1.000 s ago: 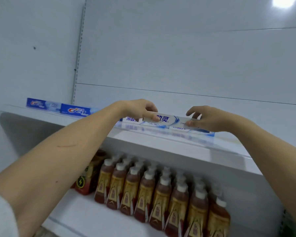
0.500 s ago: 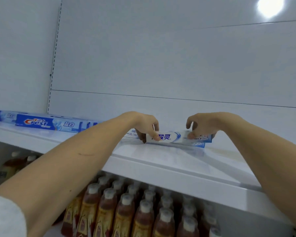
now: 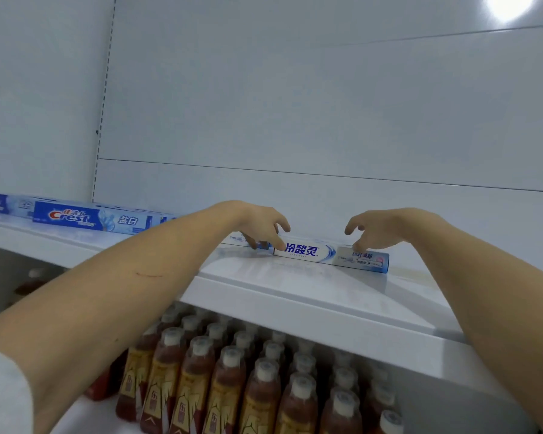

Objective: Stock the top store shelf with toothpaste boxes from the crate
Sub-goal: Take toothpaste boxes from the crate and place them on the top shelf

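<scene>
A white and blue toothpaste box (image 3: pixel 315 252) lies lengthwise on the white top shelf (image 3: pixel 295 296), near the back wall. My left hand (image 3: pixel 257 223) hovers over its left end, fingers loosely spread, with the thumb tip touching the box front. My right hand (image 3: pixel 380 228) is above the right part, fingers lifted and spread, only the thumb tip touching the box's top. Blue Crest toothpaste boxes (image 3: pixel 88 217) lie end to end on the same shelf at the left. The crate is out of view.
Bare shelf surface extends to the right of the white box and in front of it. The shelf below holds several rows of brown drink bottles (image 3: pixel 232 371) with white caps. A white back wall rises behind the top shelf.
The box has gone from held at the shelf's front edge to lying at the back of the shelf. Both hands have loosened from a pinch to spread fingers.
</scene>
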A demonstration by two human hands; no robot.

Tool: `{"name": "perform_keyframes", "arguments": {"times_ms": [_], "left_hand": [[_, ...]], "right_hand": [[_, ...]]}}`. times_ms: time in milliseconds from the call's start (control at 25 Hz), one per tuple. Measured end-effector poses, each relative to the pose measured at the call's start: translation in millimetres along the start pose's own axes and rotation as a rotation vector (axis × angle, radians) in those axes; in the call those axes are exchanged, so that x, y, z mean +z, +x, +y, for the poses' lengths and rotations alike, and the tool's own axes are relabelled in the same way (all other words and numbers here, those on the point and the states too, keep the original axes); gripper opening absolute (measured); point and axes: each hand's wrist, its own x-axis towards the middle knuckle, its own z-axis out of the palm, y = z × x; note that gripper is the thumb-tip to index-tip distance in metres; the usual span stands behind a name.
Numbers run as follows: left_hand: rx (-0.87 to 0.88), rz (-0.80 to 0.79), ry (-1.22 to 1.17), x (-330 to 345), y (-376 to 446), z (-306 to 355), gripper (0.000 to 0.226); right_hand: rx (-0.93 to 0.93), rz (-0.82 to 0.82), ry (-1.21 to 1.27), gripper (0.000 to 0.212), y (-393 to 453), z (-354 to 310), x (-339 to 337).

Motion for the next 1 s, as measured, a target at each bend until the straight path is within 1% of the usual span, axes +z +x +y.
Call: {"name": "perform_keyframes", "arguments": {"times_ms": [80, 200, 280, 320, 400, 520, 680, 760, 840, 920, 1000], "left_hand": [[-0.009, 0.023, 0.053, -5, -10, -1, 0.059], [-0.04, 0.055, 0.071, -11, -23, -6, 0.059], [-0.053, 0.104, 0.087, -16, -35, -9, 0.062], [-0.055, 0.136, 0.069, -17, -42, -10, 0.063], [-0.048, 0.198, -0.047, -18, -56, -10, 0.063], [-0.05, 0.267, -0.315, -15, -83, -10, 0.064], [-0.14, 0.418, -0.596, -22, -122, -33, 0.068], [-0.188, 0.496, -0.671, -30, -147, -56, 0.071], [-0.222, 0.565, -0.711, -37, -177, -79, 0.071], [-0.228, 0.632, -0.753, -42, -206, -100, 0.069], [-0.205, 0.726, -0.817, -44, -233, -119, 0.066]], "right_hand": [[-0.025, 0.05, -0.012, 0.047, -4, -5, -1], [-0.062, 0.107, 0.007, 0.044, -13, -13, -2], [-0.091, 0.159, 0.028, 0.044, -20, -23, -2], [-0.105, 0.184, 0.052, 0.045, -23, -29, -2], [-0.139, 0.235, 0.142, 0.046, -30, -47, -1], [-0.209, 0.309, 0.376, 0.046, -40, -91, 2], [-0.32, 0.35, 0.838, 0.046, -60, -164, -3], [-0.349, 0.308, 1.06, 0.048, -74, -199, -7], [-0.38, 0.222, 1.235, 0.053, -87, -231, -10], [-0.413, 0.147, 1.358, 0.059, -96, -259, -11], [-0.44, 0.118, 1.474, 0.059, -106, -287, -11]]}}
